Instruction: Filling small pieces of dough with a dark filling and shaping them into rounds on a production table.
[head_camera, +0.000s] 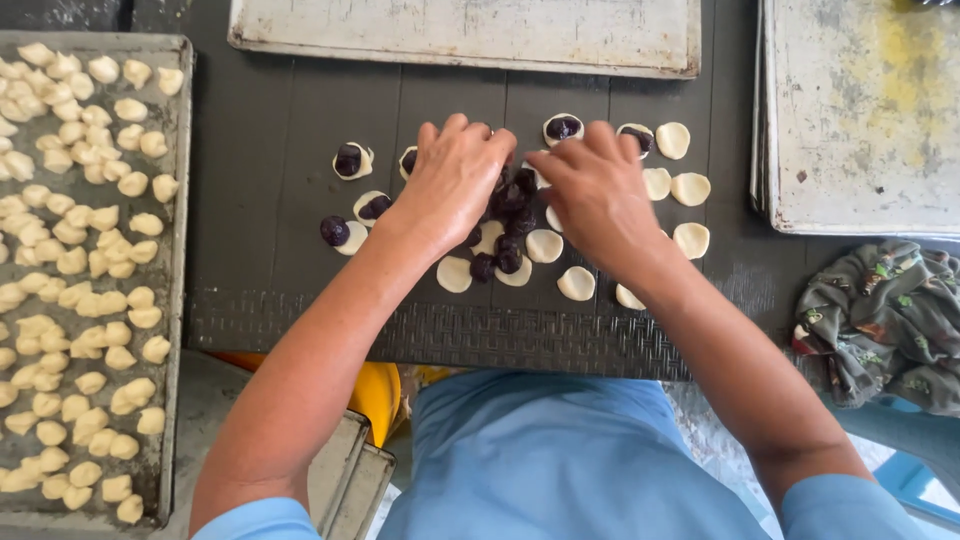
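Small flat rounds of pale dough (545, 246) lie scattered on a dark work surface (270, 170). Some rounds carry a ball of dark purple filling (348, 160). A heap of dark filling balls (510, 200) sits in the middle. My left hand (452, 180) lies palm down over the left side of that heap, fingers curled together. My right hand (598, 190) reaches in from the right, its fingertips pinched near the heap. What the fingers hold is hidden. Plain rounds (691, 189) lie to the right of my right hand.
A long metal tray (178, 120) at the left is full of several small shaped dough pieces. Worn baking trays lie at the back (470, 35) and stacked at the right (860, 110). A patterned cloth (885, 320) lies at the right front.
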